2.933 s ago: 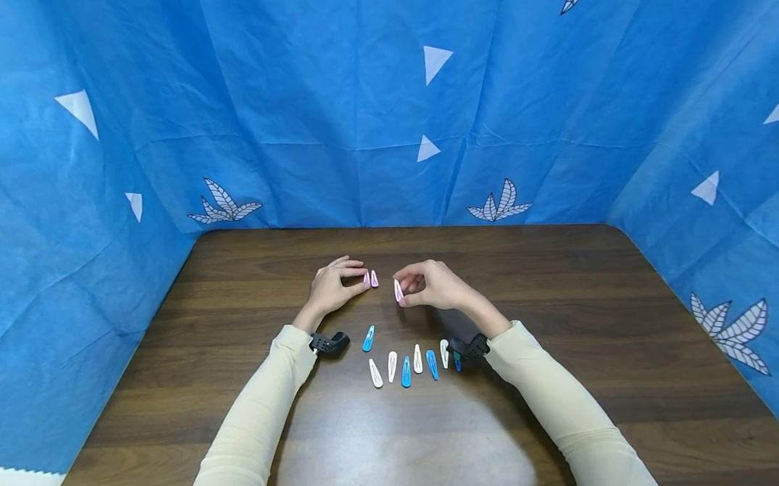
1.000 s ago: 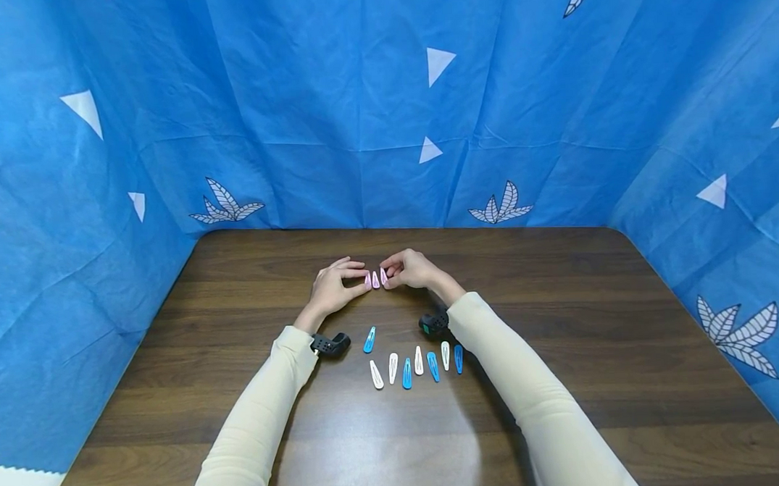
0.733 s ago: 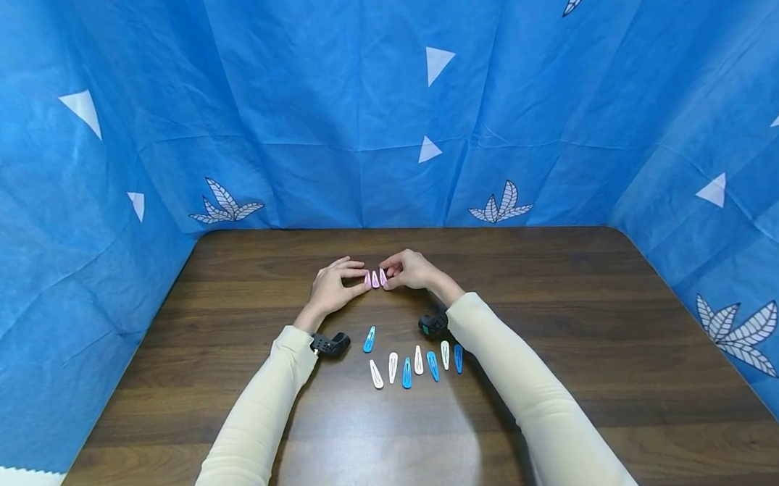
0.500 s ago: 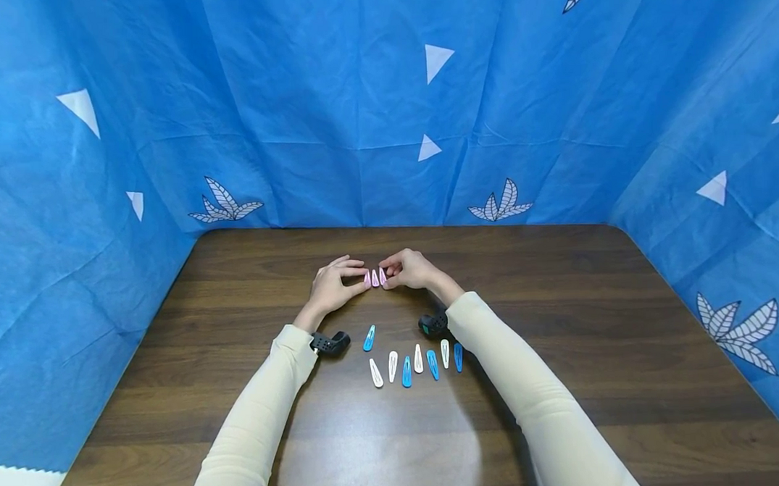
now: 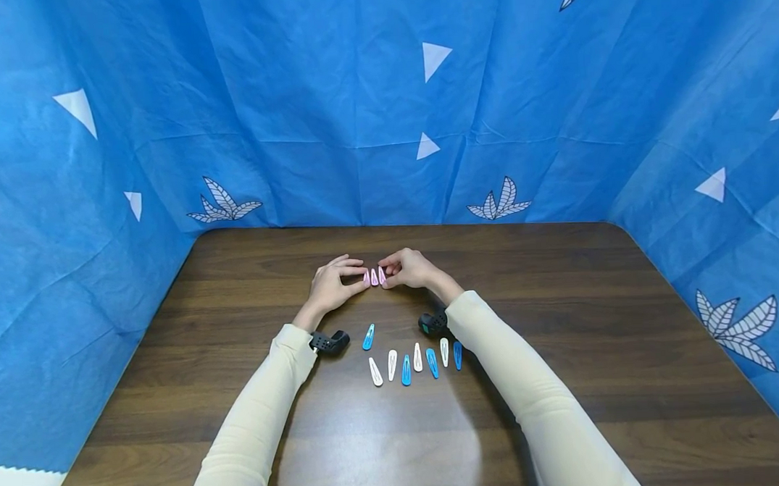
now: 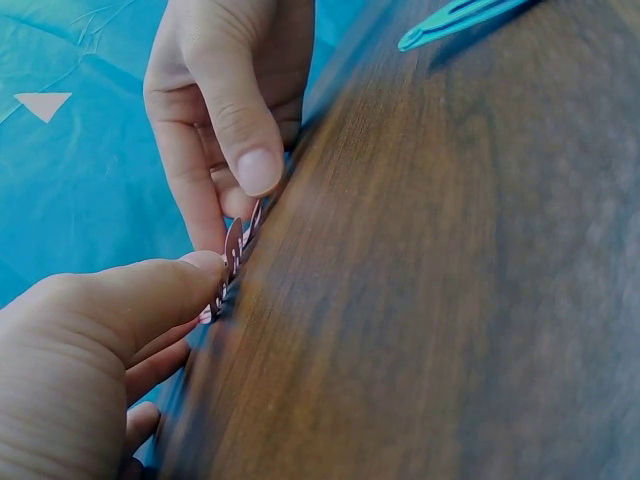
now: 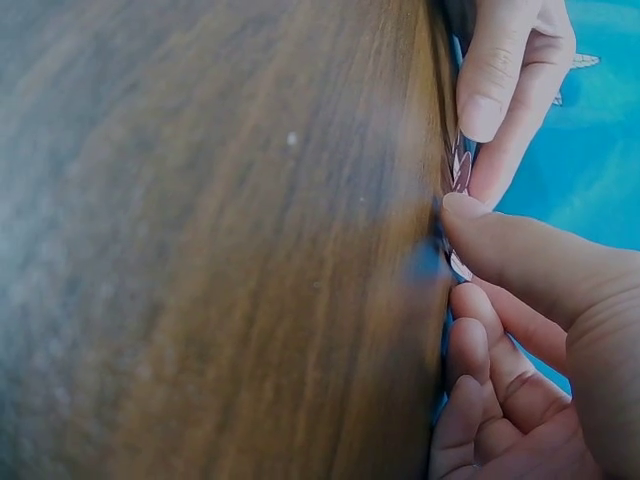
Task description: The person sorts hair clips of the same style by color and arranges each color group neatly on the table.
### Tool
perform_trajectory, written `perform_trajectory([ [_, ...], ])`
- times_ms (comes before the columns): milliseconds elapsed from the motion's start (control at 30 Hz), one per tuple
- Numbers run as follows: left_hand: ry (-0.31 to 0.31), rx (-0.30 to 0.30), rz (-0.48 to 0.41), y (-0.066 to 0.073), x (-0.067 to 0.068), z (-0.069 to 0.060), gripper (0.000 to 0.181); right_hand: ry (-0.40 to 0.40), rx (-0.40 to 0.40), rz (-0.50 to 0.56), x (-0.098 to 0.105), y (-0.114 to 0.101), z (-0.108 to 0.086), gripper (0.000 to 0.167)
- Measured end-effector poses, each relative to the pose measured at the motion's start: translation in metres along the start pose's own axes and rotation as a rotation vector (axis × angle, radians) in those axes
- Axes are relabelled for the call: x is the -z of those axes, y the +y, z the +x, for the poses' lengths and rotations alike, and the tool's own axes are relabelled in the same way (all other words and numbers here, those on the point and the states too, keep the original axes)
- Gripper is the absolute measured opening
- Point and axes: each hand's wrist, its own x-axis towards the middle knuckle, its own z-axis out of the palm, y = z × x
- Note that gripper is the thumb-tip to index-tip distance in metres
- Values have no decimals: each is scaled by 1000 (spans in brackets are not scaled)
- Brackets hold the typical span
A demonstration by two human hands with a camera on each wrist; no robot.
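Three pink hair clips stand side by side near the table's far edge. In the head view my left hand [image 5: 331, 285] pinches the left pink clip [image 5: 367, 278] between thumb and forefinger. The middle pink clip [image 5: 374, 277] is between the two hands. My right hand [image 5: 413, 269] pinches the right pink clip [image 5: 381, 275] by its ends. Both wrist views show the thumbs close together, with the clips in a tight row: left hand [image 6: 110, 320] and right hand [image 6: 235, 110], the fingers partly hiding the clips.
Nearer the body on the brown table [image 5: 273, 422] lie several white and blue clips, among them a white clip [image 5: 375, 372], a blue clip [image 5: 405, 370] and a separate blue clip [image 5: 368, 337]. Blue cloth [image 5: 292, 95] hangs behind and at both sides.
My right hand has moved left and slightly away from the body with its pink clip, to beside the middle one. Since about a second ago both hands have stayed nearly still.
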Motion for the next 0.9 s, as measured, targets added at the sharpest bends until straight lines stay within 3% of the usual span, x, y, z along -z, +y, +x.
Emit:
perform_trajectory([
  [633,7,-20,6,0,0,1,36,-19,11,63,5,3,-4,54],
  [900,2,-2,-16,1,1,-1,35,-4,26,76,10,7,-19,52],
])
